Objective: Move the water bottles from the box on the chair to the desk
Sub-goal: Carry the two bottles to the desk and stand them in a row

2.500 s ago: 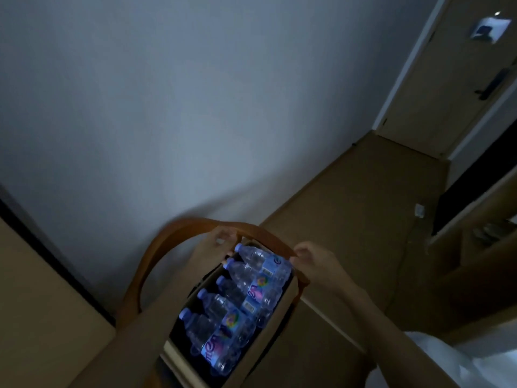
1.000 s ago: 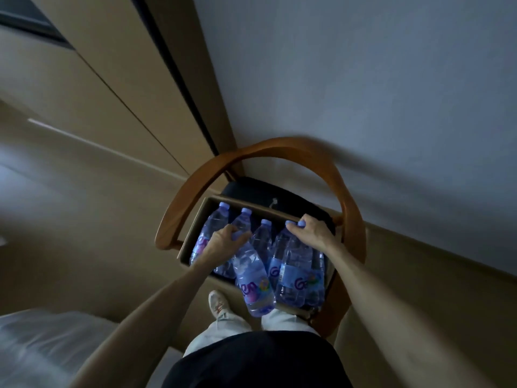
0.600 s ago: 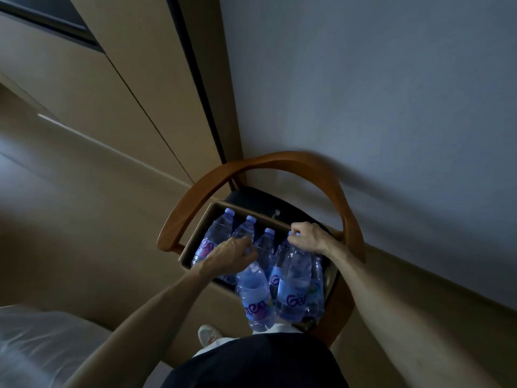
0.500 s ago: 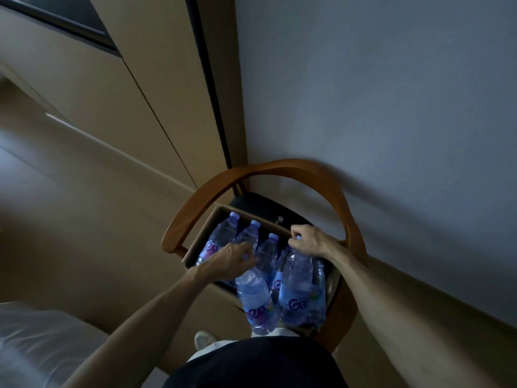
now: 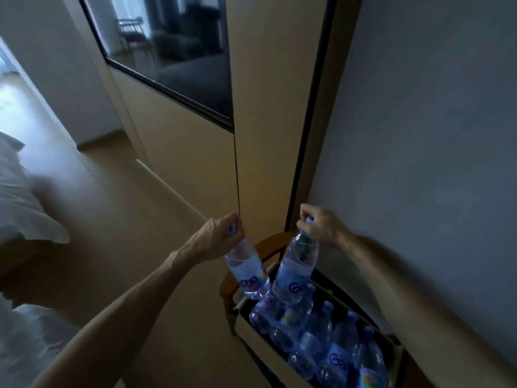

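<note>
My left hand [image 5: 215, 239] grips the cap end of a clear water bottle [image 5: 247, 273] that hangs in the air above the box. My right hand [image 5: 319, 226] pinches the cap of a second water bottle [image 5: 296, 271], also lifted clear. Below them a cardboard box [image 5: 268, 351] sits on a wooden chair [image 5: 268, 245] at the lower right. Several more bottles [image 5: 333, 348] with blue caps and labels lie packed inside it. No desk is in view.
A beige wardrobe panel [image 5: 195, 163] with a dark glass insert [image 5: 179, 46] stands straight ahead, and a grey wall [image 5: 433, 135] runs close on the right. A white bed [image 5: 19, 197] lies at the left. Open beige floor [image 5: 120, 219] stretches between bed and wardrobe.
Both hands have lifted one bottle each out of the box by the cap. My view has swung up and to the left, so the chair and box now sit at the lower right.
</note>
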A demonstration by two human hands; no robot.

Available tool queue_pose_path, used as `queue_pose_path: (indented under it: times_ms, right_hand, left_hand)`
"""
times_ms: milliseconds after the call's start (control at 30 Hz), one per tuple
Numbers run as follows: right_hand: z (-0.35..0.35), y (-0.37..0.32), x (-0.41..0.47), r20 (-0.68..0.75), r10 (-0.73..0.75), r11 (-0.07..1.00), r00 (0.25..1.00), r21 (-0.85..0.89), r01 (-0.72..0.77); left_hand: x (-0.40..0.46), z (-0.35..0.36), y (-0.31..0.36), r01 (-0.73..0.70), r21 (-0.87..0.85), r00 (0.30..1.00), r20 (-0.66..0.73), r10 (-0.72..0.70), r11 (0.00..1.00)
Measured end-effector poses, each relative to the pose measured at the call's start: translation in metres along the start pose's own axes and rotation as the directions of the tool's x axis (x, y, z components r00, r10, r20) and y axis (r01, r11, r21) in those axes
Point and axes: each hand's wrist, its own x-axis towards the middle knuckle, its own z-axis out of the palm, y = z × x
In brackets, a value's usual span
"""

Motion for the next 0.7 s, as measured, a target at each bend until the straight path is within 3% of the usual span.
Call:
queue_pose_path:
  times_ms: [167, 300, 533, 700]
  right_hand:
    - [-0.003, -0.108, 0.046, -0.083, -0.191, 0.981, 0.978, 0.003, 0.192]
    - [-0.001, -0.197, 0.079, -0.127, -0.33, 0.943, 0.935, 0.003, 0.334]
    - [0.002, -0.341, 0.126, -0.22, -0.54, 0.842, 0.813, -0.147, 0.519]
    - [0.009, -0.421, 0.165, -0.278, -0.624, 0.779, 0.73, -0.293, 0.554]
  left_hand:
    - [-0.008, -0.108, -0.019, 0.139, 0.092, 0.948, -0.302, -0.106, 0.986]
    - [-0.021, -0.195, -0.037, 0.133, 0.146, 0.89, -0.452, -0.053, 0.98]
    - [-0.038, -0.322, -0.064, 0.202, 0.268, 0.83, -0.558, -0.019, 0.942]
    - [-0.044, -0.39, -0.088, 0.375, 0.432, 0.731, -0.681, 0.024, 0.82]
